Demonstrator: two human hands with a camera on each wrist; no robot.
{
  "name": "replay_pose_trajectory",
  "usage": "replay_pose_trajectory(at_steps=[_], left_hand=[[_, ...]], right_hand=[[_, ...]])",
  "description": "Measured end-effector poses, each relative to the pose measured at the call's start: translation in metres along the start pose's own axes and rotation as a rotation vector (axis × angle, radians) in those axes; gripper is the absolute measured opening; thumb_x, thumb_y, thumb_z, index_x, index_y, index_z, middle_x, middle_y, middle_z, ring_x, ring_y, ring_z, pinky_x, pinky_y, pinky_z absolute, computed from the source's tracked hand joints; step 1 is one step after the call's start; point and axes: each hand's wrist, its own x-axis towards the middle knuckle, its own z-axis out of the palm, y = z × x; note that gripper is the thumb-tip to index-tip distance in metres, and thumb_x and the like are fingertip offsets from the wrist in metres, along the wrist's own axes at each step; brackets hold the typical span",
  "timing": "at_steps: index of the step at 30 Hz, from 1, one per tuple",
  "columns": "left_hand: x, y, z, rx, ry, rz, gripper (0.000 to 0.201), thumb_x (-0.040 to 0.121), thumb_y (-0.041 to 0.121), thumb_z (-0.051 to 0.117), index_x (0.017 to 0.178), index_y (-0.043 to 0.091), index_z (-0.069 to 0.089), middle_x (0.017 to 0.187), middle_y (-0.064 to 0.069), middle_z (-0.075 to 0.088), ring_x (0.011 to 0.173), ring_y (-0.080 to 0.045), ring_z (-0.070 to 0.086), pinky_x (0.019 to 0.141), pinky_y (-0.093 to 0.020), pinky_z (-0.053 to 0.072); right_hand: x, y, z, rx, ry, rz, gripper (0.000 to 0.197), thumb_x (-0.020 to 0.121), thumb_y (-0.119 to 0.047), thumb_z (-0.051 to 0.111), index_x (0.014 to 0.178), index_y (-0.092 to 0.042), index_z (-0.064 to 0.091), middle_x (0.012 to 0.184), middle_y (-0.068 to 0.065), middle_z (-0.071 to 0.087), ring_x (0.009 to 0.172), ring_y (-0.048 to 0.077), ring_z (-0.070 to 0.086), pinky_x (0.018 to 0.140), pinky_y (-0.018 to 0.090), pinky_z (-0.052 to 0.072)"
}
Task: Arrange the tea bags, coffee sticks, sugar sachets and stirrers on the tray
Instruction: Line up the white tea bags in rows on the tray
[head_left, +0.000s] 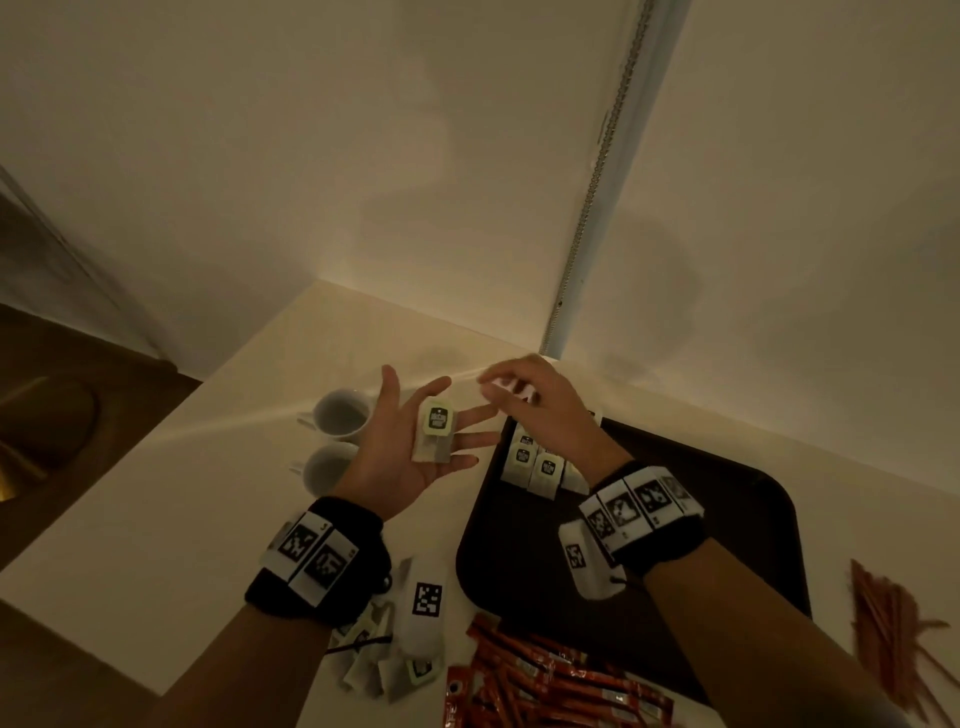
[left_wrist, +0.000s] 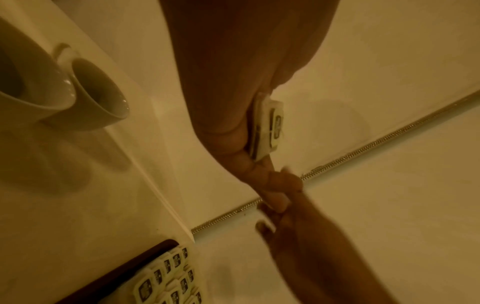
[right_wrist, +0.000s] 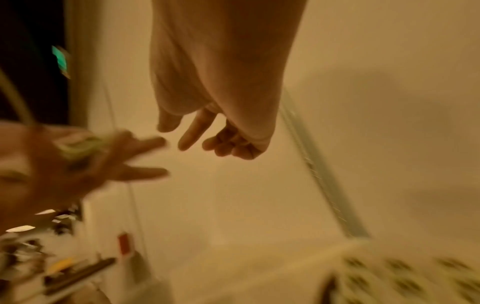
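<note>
While left hand (head_left: 410, 447) lies flat, small white green-labelled tea bag (head_left: 435, 434) resting on palm beside dark rectangular tray's (head_left: 727, 519) far-left corner, right hand (head_left: 540, 410), loose and empty, reaches over; next: pinch bag, add to row.

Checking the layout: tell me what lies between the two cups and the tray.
In the head view, the left hand, palm up with a tea bag on it, lies between the cups and the tray.

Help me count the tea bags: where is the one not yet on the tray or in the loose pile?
In the head view the tea bag lies on the open palm of the left hand, above the counter between the two cups and the tray.
</note>
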Motion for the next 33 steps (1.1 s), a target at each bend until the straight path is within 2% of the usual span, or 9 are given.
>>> replay_pose_trajectory(at_steps=[4, 7, 9, 12, 15, 18, 21, 31, 33], left_hand=[[0.000, 0.002, 0.014, 0.106, -0.084, 0.069, 0.083, 0.080, 0.076, 0.017, 0.131, 0.021, 0.051, 0.116, -0.011, 0.068, 0.096, -0.028, 0.068, 0.070, -0.032, 0.056], [0.000, 0.001, 0.015, 0.185, -0.068, 0.275, 0.069, 0.075, 0.070, 0.056, 0.127, 0.025, 0.053, 0.127, -0.003, 0.063, 0.111, -0.020, 0.063, 0.087, -0.033, 0.054], [0.001, -0.001, 0.012, 0.263, -0.008, 0.439, 0.053, 0.071, 0.047, 0.074, 0.119, 0.030, 0.059, 0.120, 0.004, 0.065, 0.113, -0.018, 0.061, 0.085, -0.029, 0.053], [-0.003, 0.000, 0.012, 0.233, 0.063, 0.555, 0.016, 0.077, 0.028, 0.073, 0.093, 0.030, 0.074, 0.097, 0.004, 0.073, 0.094, -0.014, 0.067, 0.075, -0.022, 0.052], [-0.007, 0.003, 0.019, 0.184, 0.060, 0.560, 0.020, 0.083, 0.023, 0.059, 0.099, 0.021, 0.071, 0.093, 0.006, 0.073, 0.084, -0.012, 0.067, 0.073, -0.021, 0.051], [-0.011, 0.004, 0.024, 0.212, -0.013, 0.558, 0.011, 0.082, 0.029, 0.070, 0.092, 0.027, 0.074, 0.088, 0.007, 0.073, 0.083, -0.011, 0.068, 0.072, -0.021, 0.051], [-0.016, 0.002, 0.030, 0.288, -0.094, 0.524, 0.010, 0.073, 0.030, 0.077, 0.083, 0.033, 0.077, 0.088, 0.006, 0.074, 0.082, -0.011, 0.069, 0.072, -0.020, 0.051], [-0.023, 0.000, 0.028, 0.143, -0.290, 0.348, 0.057, 0.056, 0.049, 0.086, 0.103, 0.021, 0.070, 0.089, 0.000, 0.072, 0.076, -0.011, 0.067, 0.067, -0.020, 0.051], [-0.024, 0.000, 0.027, 0.118, -0.306, 0.336, 0.053, 0.056, 0.047, 0.088, 0.100, 0.022, 0.073, 0.089, 0.001, 0.071, 0.076, -0.011, 0.067, 0.068, -0.020, 0.051]], right_hand=[[0.006, -0.048, -0.004, -0.078, -0.145, -0.199, 0.011, 0.081, -0.021, 0.071, 0.092, -0.016, 0.071, 0.086, -0.012, 0.048, 0.083, -0.004, 0.046, 0.072, 0.011, 0.039], [0.010, -0.071, -0.017, -0.177, -0.114, -0.270, 0.009, 0.083, -0.021, 0.069, 0.088, -0.014, 0.071, 0.083, -0.003, 0.062, 0.076, 0.008, 0.052, 0.071, 0.022, 0.042], [0.013, -0.090, -0.030, -0.235, -0.086, -0.308, 0.009, 0.083, -0.024, 0.069, 0.087, -0.016, 0.071, 0.079, -0.002, 0.066, 0.072, 0.010, 0.054, 0.070, 0.022, 0.042], [0.018, -0.114, -0.046, -0.313, -0.053, -0.350, 0.010, 0.082, -0.028, 0.069, 0.086, -0.020, 0.073, 0.076, -0.005, 0.065, 0.068, 0.002, 0.050, 0.067, 0.015, 0.038], [0.019, -0.133, -0.054, -0.372, -0.062, -0.360, 0.014, 0.085, -0.031, 0.066, 0.084, -0.020, 0.073, 0.073, -0.009, 0.061, 0.065, -0.001, 0.049, 0.064, 0.011, 0.035], [0.021, -0.145, -0.055, -0.471, -0.052, -0.354, 0.020, 0.084, -0.037, 0.065, 0.079, -0.019, 0.071, 0.066, -0.016, 0.051, 0.061, -0.003, 0.046, 0.060, 0.010, 0.033], [0.024, -0.152, -0.053, -0.607, -0.072, -0.341, 0.024, 0.085, -0.040, 0.063, 0.079, -0.018, 0.069, 0.071, -0.010, 0.054, 0.063, 0.003, 0.047, 0.062, 0.024, 0.039], [0.024, -0.158, -0.049, -0.674, -0.156, -0.169, 0.019, 0.082, -0.034, 0.065, 0.072, -0.018, 0.068, 0.059, -0.015, 0.051, 0.058, 0.006, 0.051, 0.064, 0.028, 0.048], [0.024, -0.159, -0.049, -0.644, -0.165, -0.147, 0.019, 0.082, -0.033, 0.065, 0.072, -0.018, 0.068, 0.058, -0.013, 0.053, 0.058, 0.008, 0.053, 0.064, 0.029, 0.049]])
